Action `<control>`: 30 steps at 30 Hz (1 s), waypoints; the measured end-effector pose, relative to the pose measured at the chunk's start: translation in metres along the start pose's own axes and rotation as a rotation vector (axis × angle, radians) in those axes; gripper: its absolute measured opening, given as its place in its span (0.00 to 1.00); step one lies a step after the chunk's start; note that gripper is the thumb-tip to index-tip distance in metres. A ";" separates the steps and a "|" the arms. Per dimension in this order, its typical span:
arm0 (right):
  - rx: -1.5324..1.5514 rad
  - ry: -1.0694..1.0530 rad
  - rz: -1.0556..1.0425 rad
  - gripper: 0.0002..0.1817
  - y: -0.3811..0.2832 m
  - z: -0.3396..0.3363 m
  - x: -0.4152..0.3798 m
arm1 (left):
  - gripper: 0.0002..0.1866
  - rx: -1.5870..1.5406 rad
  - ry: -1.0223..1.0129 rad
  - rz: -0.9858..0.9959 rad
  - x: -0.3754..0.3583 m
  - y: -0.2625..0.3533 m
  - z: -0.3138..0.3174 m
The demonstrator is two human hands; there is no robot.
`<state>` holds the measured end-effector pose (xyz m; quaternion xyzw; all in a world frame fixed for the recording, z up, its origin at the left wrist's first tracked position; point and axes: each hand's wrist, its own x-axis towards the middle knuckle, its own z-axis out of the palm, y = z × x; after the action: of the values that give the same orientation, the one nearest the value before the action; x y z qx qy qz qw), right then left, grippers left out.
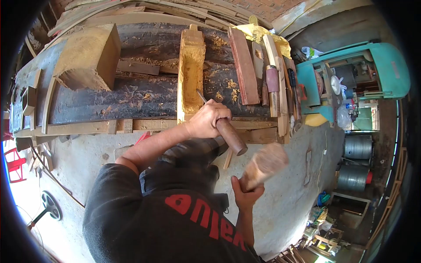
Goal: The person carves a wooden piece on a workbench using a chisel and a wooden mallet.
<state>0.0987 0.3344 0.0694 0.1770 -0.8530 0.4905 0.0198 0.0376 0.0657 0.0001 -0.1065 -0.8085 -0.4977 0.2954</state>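
Observation:
My left hand [209, 119] is wrapped round the wooden handle of a chisel [232, 138]. The chisel slants, its metal blade reaching into the hollow of a long yellowish wooden block [184, 65] that lies across the bench. In my right hand [247, 193] is a thick wooden mallet [265, 165], blurred by motion. Its head is close to the butt of the chisel handle, with a gap between them. Wood chips [233, 84] lie scattered beside the block.
A large squared timber block [87, 55] sits on the dark log bench [140, 98] at left. Right of the work lie a reddish board [244, 65] and several hand tools, one with a purple-banded handle [272, 81]. A green machine [390, 70] stands farther right.

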 end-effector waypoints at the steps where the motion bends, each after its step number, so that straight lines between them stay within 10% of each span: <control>1: 0.001 -0.003 0.001 0.14 -0.013 -0.006 0.004 | 0.17 -0.041 -0.009 -0.030 0.002 0.000 -0.002; 3: -0.087 -0.163 -0.196 0.16 -0.032 -0.019 0.011 | 0.17 -0.061 0.005 -0.038 0.005 0.003 -0.006; 5: 0.371 0.145 -0.252 0.17 -0.009 0.008 0.007 | 0.16 -0.081 0.010 -0.039 0.008 0.003 -0.007; 6: -0.088 0.017 -0.367 0.17 0.010 0.010 0.011 | 0.15 -0.092 0.014 -0.055 0.008 0.003 -0.007; 8: -0.148 -0.133 0.049 0.23 0.010 0.018 0.018 | 0.15 -0.100 0.007 -0.057 0.010 -0.001 -0.007; 15: -0.136 -0.078 0.318 0.26 0.040 0.041 0.040 | 0.12 0.089 -0.069 -0.002 0.001 -0.018 -0.019; 23: -0.239 -0.245 0.127 0.28 0.046 0.136 0.176 | 0.15 0.223 -0.104 -0.097 0.002 -0.021 -0.020; 25: -0.488 -0.147 -0.311 0.31 0.050 0.155 0.199 | 0.14 0.206 -0.115 -0.110 0.005 -0.017 -0.022; 30: 0.330 -0.097 -0.085 0.20 -0.081 0.071 0.217 | 0.13 0.201 -0.129 -0.123 0.005 -0.019 -0.020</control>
<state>-0.0682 0.1767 0.1447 0.2372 -0.7526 0.6135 -0.0299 0.0322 0.0383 -0.0046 -0.0582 -0.8765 -0.4237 0.2209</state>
